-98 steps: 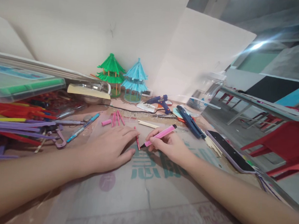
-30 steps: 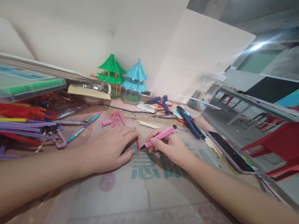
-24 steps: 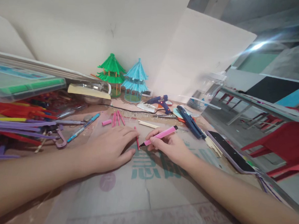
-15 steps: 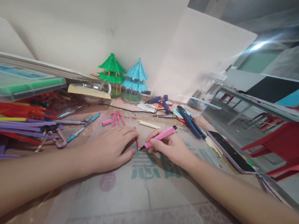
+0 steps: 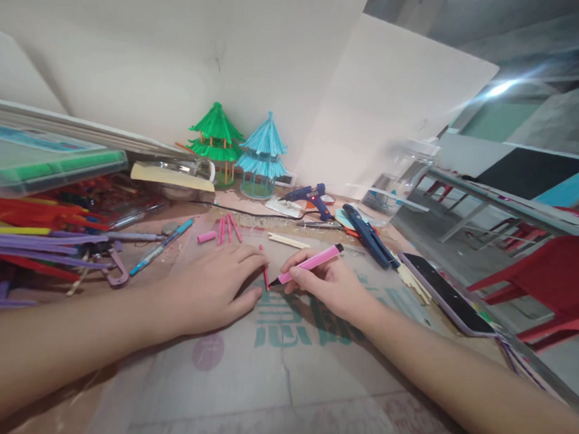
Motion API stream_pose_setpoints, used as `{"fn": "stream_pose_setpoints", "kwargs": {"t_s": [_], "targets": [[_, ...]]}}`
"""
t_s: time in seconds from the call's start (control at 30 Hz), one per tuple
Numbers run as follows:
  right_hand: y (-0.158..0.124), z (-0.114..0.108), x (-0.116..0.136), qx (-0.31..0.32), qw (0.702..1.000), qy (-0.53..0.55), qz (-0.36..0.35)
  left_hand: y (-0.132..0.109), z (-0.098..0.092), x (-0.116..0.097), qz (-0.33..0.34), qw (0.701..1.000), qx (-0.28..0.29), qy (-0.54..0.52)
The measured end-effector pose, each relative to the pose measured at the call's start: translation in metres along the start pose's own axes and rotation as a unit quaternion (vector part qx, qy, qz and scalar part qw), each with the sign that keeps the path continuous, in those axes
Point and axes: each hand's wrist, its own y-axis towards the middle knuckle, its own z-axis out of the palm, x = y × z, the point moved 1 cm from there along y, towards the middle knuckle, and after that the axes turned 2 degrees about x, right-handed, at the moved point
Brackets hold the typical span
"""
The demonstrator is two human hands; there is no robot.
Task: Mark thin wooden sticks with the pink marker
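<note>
My right hand (image 5: pixel 314 279) is closed around a pink marker (image 5: pixel 313 264), black end up, its dark tip slanting down to the left. That tip touches or nearly touches the lower end of a thin pink stick (image 5: pixel 266 277) on the plastic sheet (image 5: pixel 235 393). My left hand (image 5: pixel 218 285) rests palm down, its fingertips holding the stick against the sheet; the thumb is apart from the fingers. Beyond the left hand lie several pink sticks (image 5: pixel 228 229) and a pink marker cap (image 5: pixel 206 237). A few pale sticks (image 5: pixel 288 241) lie farther back.
Two small pagoda models, green (image 5: pixel 216 134) and blue (image 5: pixel 265 149), stand at the back. Right of them lie a blue glue gun (image 5: pixel 314 197), a cutter (image 5: pixel 368 236) and a phone (image 5: pixel 446 293). Pipe cleaners (image 5: pixel 31 243), a blue pen (image 5: pixel 161 247) and a plastic box (image 5: pixel 48 161) lie left.
The marker and my right hand have shifted very slightly to the left. My left hand and the stick have stayed in place.
</note>
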Motion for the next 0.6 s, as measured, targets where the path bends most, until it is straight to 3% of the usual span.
{"fn": "stream_pose_setpoints", "kwargs": {"t_s": [0.6], "targets": [[-0.0002,0.0001,-0.0003,-0.002,1.0,0.01,0.002,-0.0004,0.0016,0.0018,0.005,1.0,-0.005,-0.009]]}}
